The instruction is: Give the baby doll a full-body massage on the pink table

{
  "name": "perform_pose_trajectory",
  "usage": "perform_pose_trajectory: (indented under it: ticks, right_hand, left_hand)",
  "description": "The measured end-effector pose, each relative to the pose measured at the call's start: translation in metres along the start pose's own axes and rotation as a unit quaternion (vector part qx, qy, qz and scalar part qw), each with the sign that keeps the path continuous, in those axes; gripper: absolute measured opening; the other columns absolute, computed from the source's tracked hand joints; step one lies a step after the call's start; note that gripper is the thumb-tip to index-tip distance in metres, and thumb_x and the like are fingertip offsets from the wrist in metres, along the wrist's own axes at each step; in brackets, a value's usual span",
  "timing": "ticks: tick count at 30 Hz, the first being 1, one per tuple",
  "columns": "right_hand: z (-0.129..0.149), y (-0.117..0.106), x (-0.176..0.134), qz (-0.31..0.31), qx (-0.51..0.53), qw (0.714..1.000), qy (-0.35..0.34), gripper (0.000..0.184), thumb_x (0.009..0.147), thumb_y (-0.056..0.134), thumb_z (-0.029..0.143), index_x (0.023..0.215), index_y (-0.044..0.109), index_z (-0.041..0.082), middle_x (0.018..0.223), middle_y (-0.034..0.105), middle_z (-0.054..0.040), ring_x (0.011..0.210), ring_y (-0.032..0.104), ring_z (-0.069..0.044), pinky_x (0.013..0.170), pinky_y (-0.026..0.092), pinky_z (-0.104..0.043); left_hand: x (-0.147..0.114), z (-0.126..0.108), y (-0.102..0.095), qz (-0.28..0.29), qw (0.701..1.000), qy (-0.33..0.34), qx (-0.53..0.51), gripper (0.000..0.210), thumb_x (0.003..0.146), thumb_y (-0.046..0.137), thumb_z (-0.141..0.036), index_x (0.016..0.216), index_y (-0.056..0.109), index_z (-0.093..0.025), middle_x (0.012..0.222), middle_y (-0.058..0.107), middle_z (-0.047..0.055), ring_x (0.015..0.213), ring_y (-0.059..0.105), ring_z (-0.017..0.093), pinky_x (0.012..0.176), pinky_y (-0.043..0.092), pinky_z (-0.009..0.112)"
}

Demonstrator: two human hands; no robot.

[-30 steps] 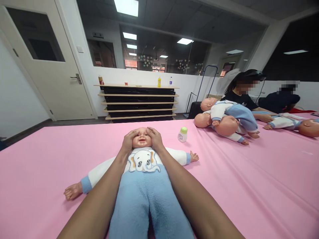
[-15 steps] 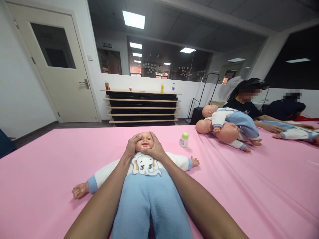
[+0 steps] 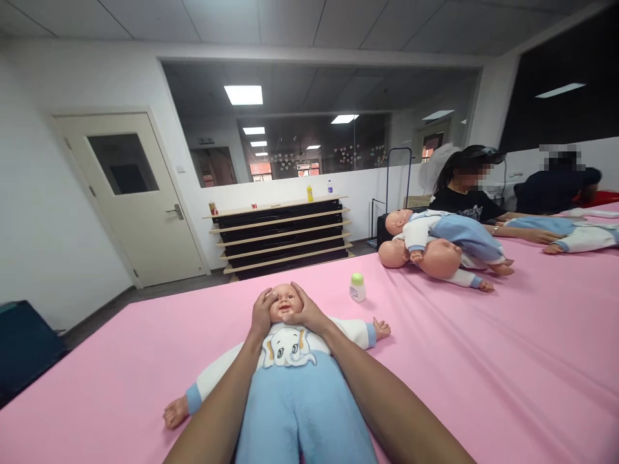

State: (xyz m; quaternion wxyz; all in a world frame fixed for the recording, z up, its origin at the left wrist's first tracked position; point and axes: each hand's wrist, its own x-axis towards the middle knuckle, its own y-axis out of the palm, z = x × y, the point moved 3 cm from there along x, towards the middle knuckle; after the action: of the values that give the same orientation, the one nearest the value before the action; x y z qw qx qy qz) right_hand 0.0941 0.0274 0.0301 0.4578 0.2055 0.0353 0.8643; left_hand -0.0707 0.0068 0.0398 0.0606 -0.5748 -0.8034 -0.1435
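A baby doll (image 3: pixel 304 399) lies on its back on the pink-covered table, arms spread wide. It wears a white and blue outfit with an elephant face on the chest. My left hand (image 3: pixel 262 314) cups the side of the doll's head at the left. On the other side, my right hand (image 3: pixel 310 314) holds the cheek and jaw, with its thumb near the chin. Both hands press on the head from opposite sides, leaving the face visible between them. A small white bottle with a green cap (image 3: pixel 357 288) stands to the right of the head.
Several more dolls (image 3: pixel 442 241) lie piled at the right on the pink sheet (image 3: pixel 483 361). Behind them sits a person (image 3: pixel 464 187) with a hand on another doll (image 3: pixel 580 238). A second person (image 3: pixel 561 180) is farther right. Stacked black and wooden shelving (image 3: pixel 285 232) stands beyond the table.
The camera view has tilted up and rotated slightly, so the table and doll appear lower. Both my hands keep their hold on the doll's head.
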Motion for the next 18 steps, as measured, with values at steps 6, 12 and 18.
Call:
perform_pose_trajectory:
  ticks: [6,12,18]
  right_hand:
    - [0.005,0.005,-0.003,-0.023,-0.043,0.999,-0.019,0.109,0.049,0.089,0.027,0.145,0.038,0.028,0.143,0.047,-0.0068,0.134,0.042,-0.03,0.113,0.032,-0.046]
    - [0.005,0.003,-0.002,-0.014,-0.031,0.999,-0.003,0.11,0.05,0.088,0.027,0.147,0.036,0.029,0.145,0.045,-0.0069,0.136,0.039,-0.031,0.114,0.031,-0.048]
    - [0.007,0.002,-0.004,0.026,0.025,0.998,0.042,0.11,0.056,0.086,0.023,0.149,0.029,0.03,0.15,0.039,-0.007,0.133,0.045,-0.029,0.111,0.037,-0.044]
  left_hand:
    - [-0.025,-0.023,-0.01,-0.042,0.987,0.069,0.138,0.055,0.075,0.07,-0.042,0.125,0.059,-0.023,0.142,0.047,0.012,0.139,0.034,0.032,0.114,0.023,0.042]
    - [-0.035,-0.015,-0.002,0.117,0.99,0.016,0.074,0.1,0.057,0.086,-0.035,0.145,0.04,-0.029,0.15,0.04,0.009,0.141,0.031,0.035,0.114,0.029,0.044]
    - [-0.033,-0.007,-0.007,0.165,0.985,-0.033,-0.038,0.11,0.058,0.087,-0.026,0.151,0.027,-0.027,0.148,0.043,0.012,0.132,0.046,0.034,0.109,0.04,0.044]
